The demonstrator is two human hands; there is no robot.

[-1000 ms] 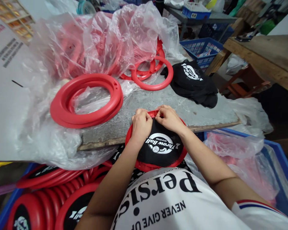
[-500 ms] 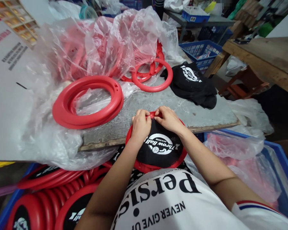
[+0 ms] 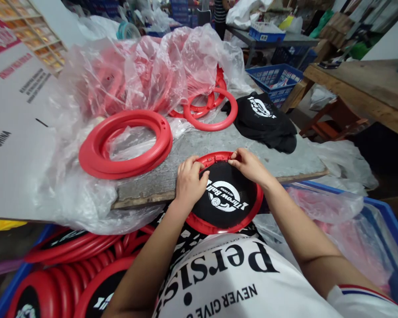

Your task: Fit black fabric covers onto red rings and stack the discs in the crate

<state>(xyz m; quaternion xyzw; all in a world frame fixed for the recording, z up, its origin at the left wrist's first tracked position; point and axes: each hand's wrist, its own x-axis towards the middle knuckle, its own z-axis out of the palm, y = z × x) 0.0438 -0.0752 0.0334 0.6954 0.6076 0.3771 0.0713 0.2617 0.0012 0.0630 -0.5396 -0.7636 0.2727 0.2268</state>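
Observation:
A red plastic ring (image 3: 207,226) rests against the table's front edge, close to my body. Across its middle lies a black mesh fabric disc (image 3: 240,187) with a white "Throw Ball" print. My left hand (image 3: 190,181) grips the ring's left far rim, thumb toward the fabric. On the far right rim, my right hand (image 3: 248,165) pinches with thumb and fingertips where the fabric edge meets the ring. Between the hands, small notches show along the bare far rim. What lies under my fingertips is partly hidden.
Stacked red rings (image 3: 126,170) lie on the left of the table, a single red ring (image 3: 234,110) farther back. Black fabric discs (image 3: 268,128) are piled at right. Clear plastic (image 3: 146,62) covers more rings. Finished-looking discs (image 3: 59,287) fill a bin below left; a blue bin (image 3: 389,212) stands right.
My hands have moved apart along the far rim, the right one going rightward and the left slightly left and down. More of the ring's far rim shows between them.

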